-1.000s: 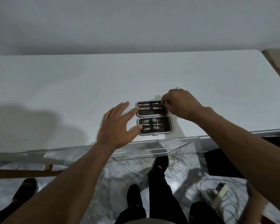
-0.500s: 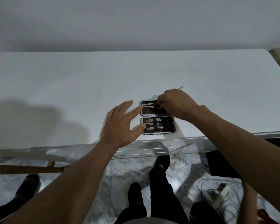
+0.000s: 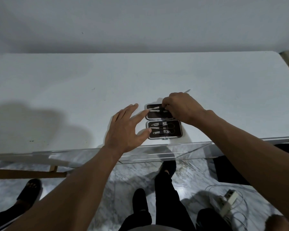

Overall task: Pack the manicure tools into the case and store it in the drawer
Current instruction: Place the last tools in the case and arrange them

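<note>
The open manicure case [image 3: 163, 121] lies on the white table [image 3: 73, 90] near its front edge. Its near half [image 3: 178, 130] holds several metal tools under straps. My right hand [image 3: 182, 107] covers the right part of the far half, with its fingertips pinched on a slim metal tool [image 3: 154, 110] lying there. A thin metal tip [image 3: 187, 91] pokes out beyond that hand; whether it is held or lies on the table I cannot tell. My left hand [image 3: 127, 130] is spread flat, with fingertips touching the case's left edge.
A clear acrylic drawer [image 3: 165, 154] juts out under the table's front edge, just below the case. On the marble floor are my legs, another person's shoes at the left, and a power strip [image 3: 228, 200] with cables at the right.
My right hand's fingertips have shifted a little leftwards over the far half of the case. My left hand stays spread at the case's left edge.
</note>
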{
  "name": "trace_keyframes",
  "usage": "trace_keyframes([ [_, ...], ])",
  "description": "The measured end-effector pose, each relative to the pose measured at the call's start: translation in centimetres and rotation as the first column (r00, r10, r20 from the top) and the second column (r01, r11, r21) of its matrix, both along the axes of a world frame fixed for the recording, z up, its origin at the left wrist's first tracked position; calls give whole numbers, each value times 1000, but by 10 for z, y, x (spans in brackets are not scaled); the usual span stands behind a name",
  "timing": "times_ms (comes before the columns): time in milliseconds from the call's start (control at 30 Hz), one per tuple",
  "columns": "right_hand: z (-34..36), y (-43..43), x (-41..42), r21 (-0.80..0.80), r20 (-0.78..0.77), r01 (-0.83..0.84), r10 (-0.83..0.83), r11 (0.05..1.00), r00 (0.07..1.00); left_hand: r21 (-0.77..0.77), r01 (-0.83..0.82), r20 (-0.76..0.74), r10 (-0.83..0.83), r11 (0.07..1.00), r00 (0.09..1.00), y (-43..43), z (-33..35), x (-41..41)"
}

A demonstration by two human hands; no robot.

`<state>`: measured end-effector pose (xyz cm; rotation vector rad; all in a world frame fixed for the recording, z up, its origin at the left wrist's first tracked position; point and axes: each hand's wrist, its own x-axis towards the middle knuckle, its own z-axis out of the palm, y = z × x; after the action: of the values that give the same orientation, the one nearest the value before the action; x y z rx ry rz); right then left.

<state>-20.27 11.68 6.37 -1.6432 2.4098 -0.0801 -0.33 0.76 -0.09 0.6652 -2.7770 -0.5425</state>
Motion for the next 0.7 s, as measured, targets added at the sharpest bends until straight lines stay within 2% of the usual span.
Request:
trace_keyframes([
  [200, 5, 7, -14, -70, -24, 93, -95, 993, 995, -4, 3, 3, -3, 1000, 1000, 0, 0, 0],
  [333, -1, 15, -34, -3, -25, 178, -178, 984, 984, -10, 3, 5, -3, 1000, 1000, 0, 1, 0],
  [433, -6, 20, -41, 50, -4, 181, -181, 982, 984, -12, 5, 9, -5, 1000, 1000, 0, 1, 0],
  [600, -9, 22, -47, 3, -47, 175, -174, 985, 984, -12, 5, 11, -5, 1000, 1000, 0, 1, 0],
  [700, -8, 18, -50, 28, -73, 205, -203, 978, 977, -7, 0, 7, 0, 1000, 1000, 1, 1, 0],
])
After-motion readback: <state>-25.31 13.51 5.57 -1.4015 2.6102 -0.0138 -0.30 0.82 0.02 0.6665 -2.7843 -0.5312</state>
